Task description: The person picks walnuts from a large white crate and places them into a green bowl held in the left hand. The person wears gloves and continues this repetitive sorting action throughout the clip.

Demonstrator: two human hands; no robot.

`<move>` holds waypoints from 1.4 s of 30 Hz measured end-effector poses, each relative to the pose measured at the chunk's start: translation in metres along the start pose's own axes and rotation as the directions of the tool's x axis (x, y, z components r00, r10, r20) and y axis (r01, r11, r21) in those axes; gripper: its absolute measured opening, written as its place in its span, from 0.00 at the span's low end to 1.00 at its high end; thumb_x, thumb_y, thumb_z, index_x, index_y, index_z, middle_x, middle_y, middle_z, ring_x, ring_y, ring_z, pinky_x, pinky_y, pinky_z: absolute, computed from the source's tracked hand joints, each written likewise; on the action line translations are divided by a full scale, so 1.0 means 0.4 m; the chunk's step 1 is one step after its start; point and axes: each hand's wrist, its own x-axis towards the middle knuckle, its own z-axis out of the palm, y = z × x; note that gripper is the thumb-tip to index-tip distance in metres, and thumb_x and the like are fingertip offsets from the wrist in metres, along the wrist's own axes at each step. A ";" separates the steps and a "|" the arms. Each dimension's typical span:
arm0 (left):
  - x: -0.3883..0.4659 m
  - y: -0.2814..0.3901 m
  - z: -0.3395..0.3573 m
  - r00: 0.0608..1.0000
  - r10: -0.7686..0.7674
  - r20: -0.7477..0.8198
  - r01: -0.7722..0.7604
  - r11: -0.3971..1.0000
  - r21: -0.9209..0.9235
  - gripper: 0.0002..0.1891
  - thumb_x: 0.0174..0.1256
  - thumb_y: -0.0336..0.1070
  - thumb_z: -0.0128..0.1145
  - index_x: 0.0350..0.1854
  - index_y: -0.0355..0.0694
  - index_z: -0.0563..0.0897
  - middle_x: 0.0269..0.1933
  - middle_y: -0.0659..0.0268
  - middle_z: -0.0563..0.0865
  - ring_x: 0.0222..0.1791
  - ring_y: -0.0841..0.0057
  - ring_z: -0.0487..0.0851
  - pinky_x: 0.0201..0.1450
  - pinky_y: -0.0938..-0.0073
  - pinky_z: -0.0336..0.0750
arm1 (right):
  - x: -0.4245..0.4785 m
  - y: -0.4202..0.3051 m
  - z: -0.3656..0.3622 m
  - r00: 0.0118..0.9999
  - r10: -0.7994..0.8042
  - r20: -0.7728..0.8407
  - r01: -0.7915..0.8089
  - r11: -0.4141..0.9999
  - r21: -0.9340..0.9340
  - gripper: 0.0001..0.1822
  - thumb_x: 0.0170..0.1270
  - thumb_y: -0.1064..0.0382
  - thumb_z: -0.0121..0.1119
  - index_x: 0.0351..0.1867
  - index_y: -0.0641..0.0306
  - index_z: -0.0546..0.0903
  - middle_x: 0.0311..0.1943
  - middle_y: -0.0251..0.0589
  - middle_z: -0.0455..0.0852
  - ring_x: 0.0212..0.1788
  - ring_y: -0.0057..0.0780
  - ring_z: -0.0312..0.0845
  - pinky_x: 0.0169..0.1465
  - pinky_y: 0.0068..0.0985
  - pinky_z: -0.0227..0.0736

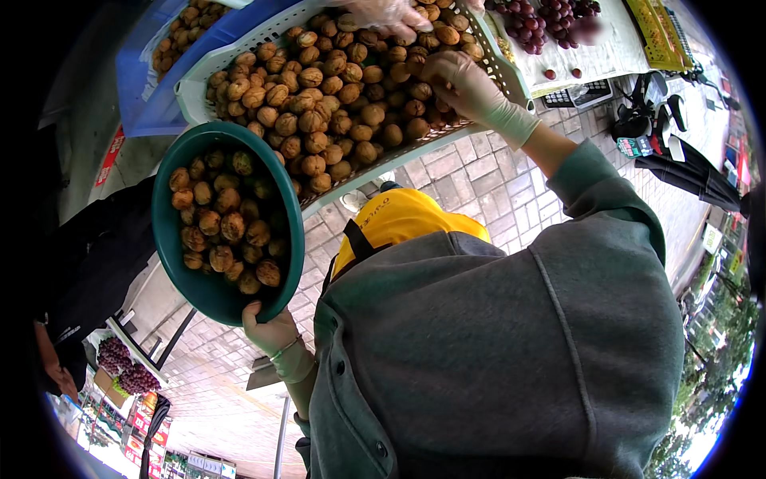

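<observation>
My left hand (272,332), in a thin translucent glove, grips the near rim of a dark green plastic basin (166,263). Walnuts in their shells (221,224) lie loose across the basin's bottom. The basin tilts beside the left end of a pale perforated plastic crate (194,96), which is heaped with more walnuts (329,114). Over the crate's right part, my gloved right hand (470,90) reaches down with curled fingers touching the walnuts. Whether a nut is between its fingers is hard to see.
Another person's gloved hand (389,17) is over the crate's far side. A blue bin (140,90) with walnuts stands at the left. Red grapes (529,27) lie on a white-covered table (610,57) at the right. A person in dark clothing (96,251) stands at the left.
</observation>
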 end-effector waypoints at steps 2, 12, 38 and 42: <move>0.002 0.000 -0.001 1.000 -0.006 0.024 0.007 1.000 -0.006 0.26 0.51 0.29 0.51 0.57 0.29 0.74 0.57 0.55 0.77 0.58 0.61 0.76 0.61 0.60 0.75 | 0.002 0.020 -0.006 0.976 0.211 0.048 -0.213 0.898 0.385 0.14 0.58 0.68 0.59 0.48 0.60 0.79 0.51 0.40 0.79 0.56 0.39 0.74 0.57 0.35 0.73; 0.000 -0.006 0.001 0.999 0.038 0.020 -0.038 0.999 0.008 0.27 0.51 0.32 0.52 0.56 0.26 0.73 0.57 0.51 0.77 0.55 0.58 0.78 0.56 0.58 0.77 | 0.078 -0.090 0.053 0.988 0.031 0.150 0.032 0.916 -0.399 0.16 0.62 0.57 0.57 0.51 0.52 0.81 0.54 0.43 0.78 0.59 0.40 0.71 0.60 0.37 0.69; -0.005 0.002 0.000 0.999 -0.005 0.041 0.006 0.999 -0.035 0.24 0.51 0.28 0.52 0.54 0.28 0.75 0.55 0.54 0.79 0.56 0.62 0.78 0.59 0.60 0.77 | 0.226 -0.119 0.205 0.733 0.211 0.646 0.217 0.828 -0.517 0.11 0.63 0.61 0.57 0.42 0.57 0.87 0.41 0.34 0.88 0.43 0.34 0.85 0.32 0.38 0.78; -0.006 0.002 0.003 1.000 -0.009 0.019 0.009 1.000 -0.028 0.23 0.50 0.27 0.52 0.53 0.28 0.76 0.54 0.55 0.79 0.55 0.62 0.78 0.58 0.61 0.77 | 0.223 -0.106 0.226 0.813 0.191 0.550 0.147 0.848 -0.510 0.10 0.63 0.62 0.56 0.36 0.57 0.88 0.34 0.32 0.89 0.39 0.35 0.86 0.30 0.36 0.76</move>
